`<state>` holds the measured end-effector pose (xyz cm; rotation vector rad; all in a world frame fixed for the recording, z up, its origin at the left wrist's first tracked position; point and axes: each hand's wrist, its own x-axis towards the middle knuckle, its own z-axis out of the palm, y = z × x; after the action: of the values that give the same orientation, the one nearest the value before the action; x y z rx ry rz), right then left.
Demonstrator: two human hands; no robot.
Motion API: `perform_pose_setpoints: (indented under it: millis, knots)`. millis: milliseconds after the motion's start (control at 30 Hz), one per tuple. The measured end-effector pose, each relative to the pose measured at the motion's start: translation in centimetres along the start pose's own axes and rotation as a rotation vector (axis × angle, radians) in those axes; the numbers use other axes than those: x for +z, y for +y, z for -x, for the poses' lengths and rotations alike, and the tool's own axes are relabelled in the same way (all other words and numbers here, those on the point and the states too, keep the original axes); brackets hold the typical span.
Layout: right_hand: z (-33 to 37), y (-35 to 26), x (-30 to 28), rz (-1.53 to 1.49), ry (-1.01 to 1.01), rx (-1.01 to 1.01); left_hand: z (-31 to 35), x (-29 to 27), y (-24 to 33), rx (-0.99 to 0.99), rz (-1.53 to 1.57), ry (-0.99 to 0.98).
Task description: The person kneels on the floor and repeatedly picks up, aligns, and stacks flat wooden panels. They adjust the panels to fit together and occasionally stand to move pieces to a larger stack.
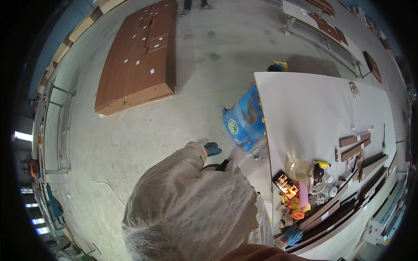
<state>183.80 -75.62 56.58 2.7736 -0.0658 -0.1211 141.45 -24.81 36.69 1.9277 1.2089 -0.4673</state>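
My left hand point(213, 149), in a blue glove, hangs over the grey floor beside my pale, patterned sleeve. Its fingers look curled in, with nothing visible in them. At the lower right my right hand point(293, 235), gloved in blue too, is by the near end of the long brown strips point(324, 217) along the table's edge. Its fingers look stretched out, and I cannot make out anything held. Close to that hand lie yellow and red crumpled cloths point(298, 210), a pink roll point(303, 194) and a phone point(286, 185) with a lit screen.
The white table point(313, 113) also carries a clear plastic jug point(300, 170) and short brown pieces point(355, 151). A blue sack point(246, 120) stands against its left edge. A stack of brown panels point(135, 74) sits on the floor; another person's legs point(194, 4) show beyond.
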Motion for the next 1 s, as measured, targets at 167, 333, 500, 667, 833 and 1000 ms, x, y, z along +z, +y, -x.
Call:
perform_pose_setpoints:
  millis: [167,333,500,667,833,1000]
  knots:
    - [0.2,-1.1,-1.2,-0.038,-0.038,0.028,-2.8,4.1,-8.0,-0.195,0.103,-0.073]
    - [0.4,-0.7,-1.0,-0.032,-0.031,0.016,-4.4,6.7,-9.3,-0.206,-0.100,0.142]
    - [0.5,0.2,0.3,-0.042,-0.023,-0.019,-3.9,4.3,-4.8,0.069,-0.258,-0.011]
    - [1.4,0.2,0.3,-0.014,-0.006,-0.074,-3.7,1.3,-0.3,0.023,0.000,-0.056]
    - [1.9,-0.1,-0.4,-0.221,-0.014,-0.049,-2.3,-0.7,0.1,0.168,0.143,-0.106]
    - [1.0,0.1,0.0,-0.268,0.093,-0.068,-2.0,-2.0,-1.0,0.072,0.019,-0.201]
